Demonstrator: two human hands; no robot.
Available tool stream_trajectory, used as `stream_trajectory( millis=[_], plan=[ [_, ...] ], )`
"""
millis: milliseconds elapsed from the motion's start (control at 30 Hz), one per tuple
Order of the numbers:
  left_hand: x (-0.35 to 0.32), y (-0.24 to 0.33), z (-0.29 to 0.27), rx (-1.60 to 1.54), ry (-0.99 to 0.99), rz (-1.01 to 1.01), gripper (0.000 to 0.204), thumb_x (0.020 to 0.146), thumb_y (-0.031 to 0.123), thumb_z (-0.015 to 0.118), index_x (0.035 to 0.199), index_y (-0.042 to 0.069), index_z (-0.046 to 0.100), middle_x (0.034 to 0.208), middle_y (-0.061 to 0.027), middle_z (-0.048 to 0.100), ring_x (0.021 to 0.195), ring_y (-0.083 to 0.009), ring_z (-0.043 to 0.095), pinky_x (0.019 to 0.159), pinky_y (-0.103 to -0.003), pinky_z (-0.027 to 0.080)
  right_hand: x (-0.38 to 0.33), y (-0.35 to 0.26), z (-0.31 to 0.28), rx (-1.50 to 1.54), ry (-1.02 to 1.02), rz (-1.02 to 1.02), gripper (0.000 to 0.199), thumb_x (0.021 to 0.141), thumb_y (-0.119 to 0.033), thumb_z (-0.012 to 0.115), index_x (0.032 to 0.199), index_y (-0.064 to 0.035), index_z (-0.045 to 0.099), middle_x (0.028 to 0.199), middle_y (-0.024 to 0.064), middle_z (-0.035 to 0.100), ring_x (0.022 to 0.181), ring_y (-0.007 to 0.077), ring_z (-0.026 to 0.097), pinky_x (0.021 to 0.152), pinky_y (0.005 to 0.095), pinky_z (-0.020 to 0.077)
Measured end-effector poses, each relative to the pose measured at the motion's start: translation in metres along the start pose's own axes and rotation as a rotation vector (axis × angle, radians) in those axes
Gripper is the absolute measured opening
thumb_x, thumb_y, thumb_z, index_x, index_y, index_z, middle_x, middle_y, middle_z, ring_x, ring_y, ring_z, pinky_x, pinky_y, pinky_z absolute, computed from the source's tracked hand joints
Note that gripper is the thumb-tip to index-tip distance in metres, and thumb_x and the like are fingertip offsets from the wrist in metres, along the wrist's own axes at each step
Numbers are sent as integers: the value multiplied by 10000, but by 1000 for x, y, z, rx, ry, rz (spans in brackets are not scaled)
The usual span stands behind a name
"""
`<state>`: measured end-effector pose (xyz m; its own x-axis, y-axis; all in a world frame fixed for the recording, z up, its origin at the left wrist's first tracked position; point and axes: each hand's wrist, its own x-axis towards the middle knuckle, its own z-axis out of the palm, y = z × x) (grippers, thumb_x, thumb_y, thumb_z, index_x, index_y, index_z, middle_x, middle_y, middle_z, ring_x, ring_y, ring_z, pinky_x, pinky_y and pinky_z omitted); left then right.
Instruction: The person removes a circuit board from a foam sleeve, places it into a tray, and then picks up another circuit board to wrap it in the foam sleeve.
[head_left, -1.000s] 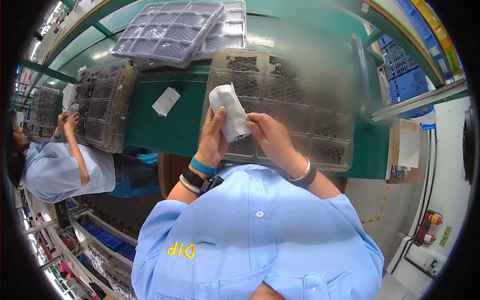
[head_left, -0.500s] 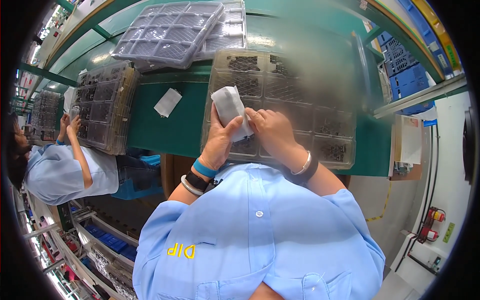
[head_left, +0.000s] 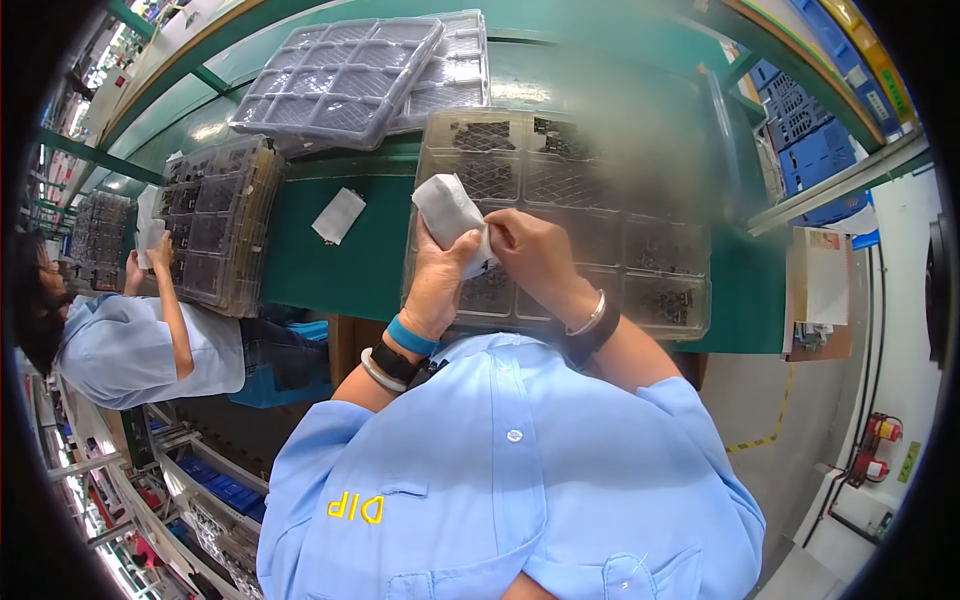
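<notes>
Left hand (head_left: pixel 437 283): clamped around white, paper-like rectangular packet (head_left: pixel 447 210)
Right hand (head_left: pixel 535 255): fingertips together at packet's right edge
Clear plastic compartmented tray (head_left: pixel 622 245): beneath both hands, small dark parts inside

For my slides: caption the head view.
Left hand holding a white packet, right hand at its edge, above a divided tray.

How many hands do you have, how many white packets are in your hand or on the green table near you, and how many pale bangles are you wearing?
Hands: 2, left hand and right hand
White packets: 2, held packet and table packet
Pale bangles: 2, left bangle and right bangle
Total: 6
</notes>
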<state>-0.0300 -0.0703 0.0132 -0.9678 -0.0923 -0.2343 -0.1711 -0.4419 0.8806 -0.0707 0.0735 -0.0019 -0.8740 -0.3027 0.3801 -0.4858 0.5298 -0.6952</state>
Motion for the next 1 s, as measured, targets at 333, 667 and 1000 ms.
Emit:
stream_trajectory(
  millis=[333,667,1000],
  plan=[
    [-2,-3,-12,-93,-41,-68,637,864,59,617,1401,146,285,1226,-61,471,1128,-182,519,946,-363,479,-4,-7,-3,-59,28,-98,78,859,-128,635,931,-106,654,766,83,637,699,269,646,580,375,511],
    [-15,-2,-8,-75,10,-20,591,886,72,585,1398,126,295,1235,-66,478,1110,-184,536,935,-363,495,-3,5,12,382,-38,134,122,898,-150,591,984,-70,622,818,35,654,684,151,629,596,280,502],
    [-25,-4,-20,-77,44,66,669,862,60,596,1431,97,248,1290,-80,442,1162,-197,496,981,-365,457,-4,-7,10,1033,-218,624,224,917,-219,603,1036,-29,610,910,43,660,731,114,621,647,266,516]
  ],
)
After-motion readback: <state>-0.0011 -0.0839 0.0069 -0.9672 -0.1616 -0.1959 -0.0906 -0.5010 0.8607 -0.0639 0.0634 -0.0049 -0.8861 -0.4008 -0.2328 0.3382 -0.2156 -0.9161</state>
